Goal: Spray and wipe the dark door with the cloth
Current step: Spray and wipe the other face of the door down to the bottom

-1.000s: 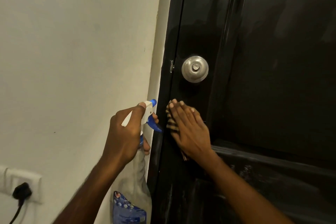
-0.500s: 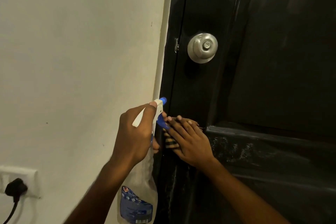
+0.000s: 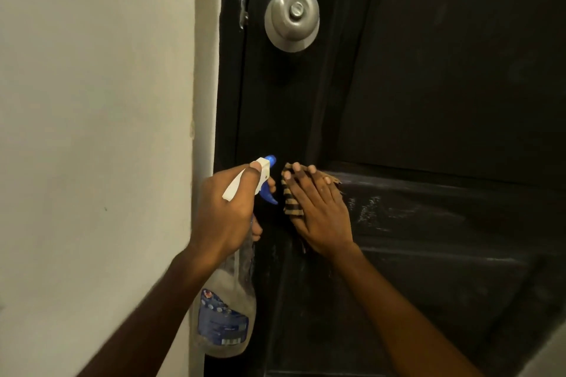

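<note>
The dark door (image 3: 428,86) fills the right of the view, with wet streaks on its middle rail. My right hand (image 3: 321,211) lies flat on a striped brown and black cloth (image 3: 291,202) and presses it against the door's left stile, well below the knob. My left hand (image 3: 228,211) grips the neck of a clear spray bottle (image 3: 228,315) with a white and blue trigger head, held just left of the cloth; its nozzle points at the door. Most of the cloth is hidden under my right hand.
A round silver door knob (image 3: 292,18) sits above both hands. A white wall (image 3: 92,131) runs along the left, meeting the black door frame (image 3: 229,86).
My right hand has slid the cloth down the stile, away from the knob, to the level of the middle rail. The bottle followed beside it. The view dropped, and the wall socket left the frame.
</note>
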